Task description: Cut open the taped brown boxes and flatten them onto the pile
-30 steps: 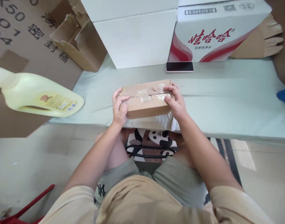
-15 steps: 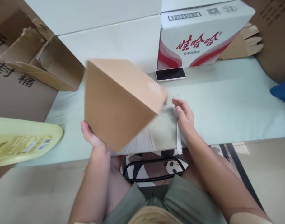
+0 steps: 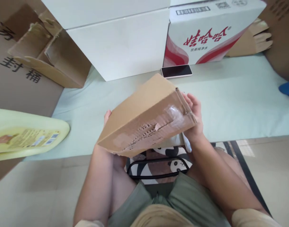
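A brown cardboard box is held tilted above the pale green cloth, between my two hands. Its near side carries torn patches and shiny clear tape. My left hand grips the box at its left end, mostly hidden behind it. Against the right end, my right hand is closed around the edge, with some fingers out of sight behind the cardboard. Partly covered by the box, a pale item with a whitish edge lies at the cloth's front edge.
A phone lies before a white and red carton. A plain white box stands left of it. Cut cardboard pieces are at the left, near a yellow bottle. Something blue is at the right edge.
The cardboard box has turned, so its taped, torn side now faces me. My right hand, earlier apart from it, has come onto its right end. The view has shifted slightly.
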`<action>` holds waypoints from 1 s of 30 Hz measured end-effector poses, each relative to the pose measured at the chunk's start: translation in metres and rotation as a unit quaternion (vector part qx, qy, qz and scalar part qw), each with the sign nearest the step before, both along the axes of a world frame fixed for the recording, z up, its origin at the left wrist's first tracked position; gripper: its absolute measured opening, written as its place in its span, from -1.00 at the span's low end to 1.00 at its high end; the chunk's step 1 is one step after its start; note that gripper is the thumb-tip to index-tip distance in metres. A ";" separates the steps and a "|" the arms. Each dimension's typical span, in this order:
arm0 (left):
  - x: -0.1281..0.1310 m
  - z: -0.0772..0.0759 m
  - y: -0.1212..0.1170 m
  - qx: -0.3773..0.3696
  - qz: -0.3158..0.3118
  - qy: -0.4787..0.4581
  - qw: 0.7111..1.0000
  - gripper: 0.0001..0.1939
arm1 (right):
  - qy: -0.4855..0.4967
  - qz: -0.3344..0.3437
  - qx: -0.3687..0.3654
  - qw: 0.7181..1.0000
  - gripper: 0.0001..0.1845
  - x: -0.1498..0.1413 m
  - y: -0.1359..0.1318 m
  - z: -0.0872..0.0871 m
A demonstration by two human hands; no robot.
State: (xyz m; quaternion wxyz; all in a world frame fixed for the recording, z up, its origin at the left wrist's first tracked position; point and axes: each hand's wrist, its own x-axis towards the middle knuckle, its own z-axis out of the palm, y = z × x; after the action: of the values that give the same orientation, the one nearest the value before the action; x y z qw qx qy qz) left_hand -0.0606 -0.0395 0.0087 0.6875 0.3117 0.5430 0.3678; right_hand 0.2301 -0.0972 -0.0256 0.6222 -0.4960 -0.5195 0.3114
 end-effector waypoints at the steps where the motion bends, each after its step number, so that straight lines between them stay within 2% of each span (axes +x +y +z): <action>1: 0.000 -0.002 -0.001 -0.024 -0.015 0.017 0.999 -0.28 | -0.003 0.001 -0.004 1.000 -0.20 0.001 -0.001 -0.001; 3: 0.000 -0.010 -0.002 -0.023 -0.047 0.085 0.995 -0.36 | -0.009 0.004 -0.005 1.000 -0.13 0.002 -0.002 -0.004; 7: -0.002 -0.029 0.001 0.051 -0.068 0.202 0.976 -0.68 | 0.022 0.011 -0.017 1.000 -0.20 0.007 -0.004 -0.011; 8: -0.002 -0.032 0.003 0.064 -0.054 0.217 0.973 -0.71 | 0.028 0.012 -0.021 0.999 -0.20 0.008 -0.005 -0.011; 10: -0.002 -0.035 0.007 0.140 0.024 0.237 0.961 -0.69 | 0.017 0.013 -0.039 0.999 -0.18 0.009 -0.005 -0.011; 12: 0.000 -0.035 0.011 0.262 0.111 0.178 0.942 -0.53 | -0.016 0.021 -0.071 0.997 -0.19 0.009 -0.004 -0.007; 13: 0.001 -0.034 0.013 0.320 0.130 0.119 0.931 -0.43 | -0.039 0.022 -0.087 0.995 -0.22 0.009 -0.003 -0.004; 15: 0.002 -0.033 0.019 0.386 0.100 0.003 0.917 -0.32 | -0.114 -0.022 -0.115 0.987 -0.30 0.010 -0.001 0.002; 17: 0.003 -0.034 0.025 0.394 0.053 -0.049 0.916 -0.30 | -0.223 -0.129 -0.164 0.952 -0.41 0.015 0.001 0.011; 19: 0.004 -0.039 0.032 0.393 0.047 -0.064 0.916 -0.36 | -0.324 -0.197 -0.275 0.884 -0.55 0.023 0.000 0.021; 20: 0.005 -0.041 0.035 0.395 0.055 -0.074 0.914 -0.39 | -0.361 -0.191 -0.343 0.846 -0.60 0.027 -0.002 0.027; 22: 0.008 -0.045 0.039 0.406 0.069 -0.097 0.906 -0.42 | -0.412 -0.122 -0.458 0.778 -0.64 0.033 -0.009 0.037; 25: 0.013 -0.045 0.040 0.412 0.083 -0.118 0.900 -0.45 | -0.471 -0.016 -0.528 0.707 -0.60 0.033 -0.023 0.046; 28: 0.018 -0.042 0.038 0.408 0.102 -0.126 0.898 -0.46 | -0.508 0.031 -0.529 0.679 -0.67 0.030 -0.032 0.046; 30: 0.019 -0.040 0.037 0.403 0.117 -0.132 0.898 -0.45 | -0.512 0.030 -0.522 0.682 -0.73 0.032 -0.033 0.043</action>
State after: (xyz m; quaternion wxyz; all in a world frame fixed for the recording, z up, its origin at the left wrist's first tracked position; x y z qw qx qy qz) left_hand -0.0417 -0.0021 -0.0314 0.5202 0.4452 0.2851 0.6708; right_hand 0.2621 -0.1299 0.0175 -0.1102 -0.8065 -0.5253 0.2479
